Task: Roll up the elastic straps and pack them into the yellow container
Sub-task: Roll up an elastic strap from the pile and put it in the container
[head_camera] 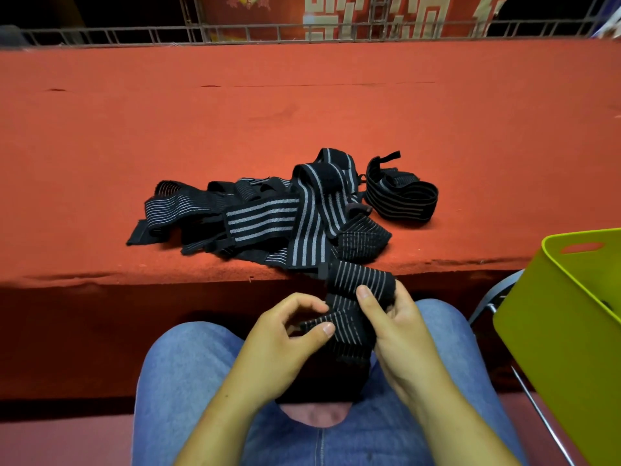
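You have a red felt table (235, 112) before you, a metal railing (134, 33) and a red banner (336, 15) behind it, and blue jeans (188, 381) below.

Strap pile (268, 210) before bare cloth (235, 105)

A red cloth-covered desk (235, 112) carries a loose heap of black striped straps (268, 213) near its front edge, one end overhanging it. Just right of the heap lies a looped strap (400, 196).
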### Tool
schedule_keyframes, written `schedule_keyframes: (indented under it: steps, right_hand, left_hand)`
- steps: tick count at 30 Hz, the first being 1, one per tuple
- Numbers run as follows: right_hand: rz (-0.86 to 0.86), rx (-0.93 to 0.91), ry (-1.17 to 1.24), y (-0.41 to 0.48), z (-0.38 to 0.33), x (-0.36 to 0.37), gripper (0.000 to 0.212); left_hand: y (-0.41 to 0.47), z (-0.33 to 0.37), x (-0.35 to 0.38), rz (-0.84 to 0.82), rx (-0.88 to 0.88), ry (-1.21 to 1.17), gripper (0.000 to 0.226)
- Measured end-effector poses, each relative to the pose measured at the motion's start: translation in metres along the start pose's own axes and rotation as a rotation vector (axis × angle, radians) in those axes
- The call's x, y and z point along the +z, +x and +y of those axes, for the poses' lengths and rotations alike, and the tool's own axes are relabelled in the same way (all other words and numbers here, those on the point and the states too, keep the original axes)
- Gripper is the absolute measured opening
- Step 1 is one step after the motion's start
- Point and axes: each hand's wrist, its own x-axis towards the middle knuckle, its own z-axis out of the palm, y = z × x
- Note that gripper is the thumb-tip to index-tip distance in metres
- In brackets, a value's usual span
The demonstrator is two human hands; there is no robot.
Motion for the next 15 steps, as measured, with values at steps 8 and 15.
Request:
schedule_keyframes:
  steps: [8, 15]
  right_hand:
    - [0.040, -0.006, 0.042, 0.0017, -0.0013, 0.0012, 0.022]
    - [0.102, 0.000, 0.125, 0.0027, -0.0054, 0.0012, 0.023]
  left_hand:
    - [0.0011, 0.0007, -0.0013, 0.040, 0.006, -0.086, 0.017]
    - [-0.0008, 0.0034, -0.0001, 0.009, 0.009, -0.135, 0.013]
